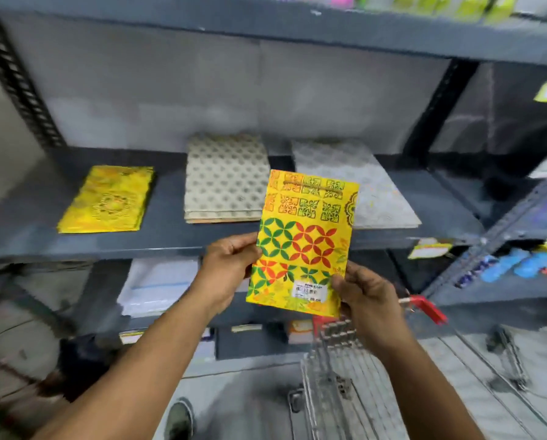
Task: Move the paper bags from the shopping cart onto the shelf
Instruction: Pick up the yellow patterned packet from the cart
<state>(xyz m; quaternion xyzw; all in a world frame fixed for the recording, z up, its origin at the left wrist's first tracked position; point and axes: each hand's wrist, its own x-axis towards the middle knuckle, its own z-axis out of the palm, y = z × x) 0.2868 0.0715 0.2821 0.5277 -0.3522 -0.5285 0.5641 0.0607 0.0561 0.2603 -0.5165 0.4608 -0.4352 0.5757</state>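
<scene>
The person holds a flat yellow paper bag printed with green and red petal circles (303, 242) between both hands, above the wire shopping cart (338, 360) and in front of the grey metal shelf (170, 239). The left hand (230, 265) pinches the bag's left edge about halfway up; the right hand (364, 296) grips its lower right corner, beside the white price sticker (310, 290). Both are closed on it.

The bag stands nearly upright, its long axis running up and away from the hands, tilted slightly right, handle end toward the shelf. Beyond the hands, stacks lie flat: a yellow patterned stack (107, 201) well off to the left, a grey dotted stack (224, 179) straight ahead of the left hand, a pale grey stack (376, 192) partly hidden behind the held bag. The matching yellow stack looks the likely target, so the move goes forward and left; the left hand is nearer it.
</scene>
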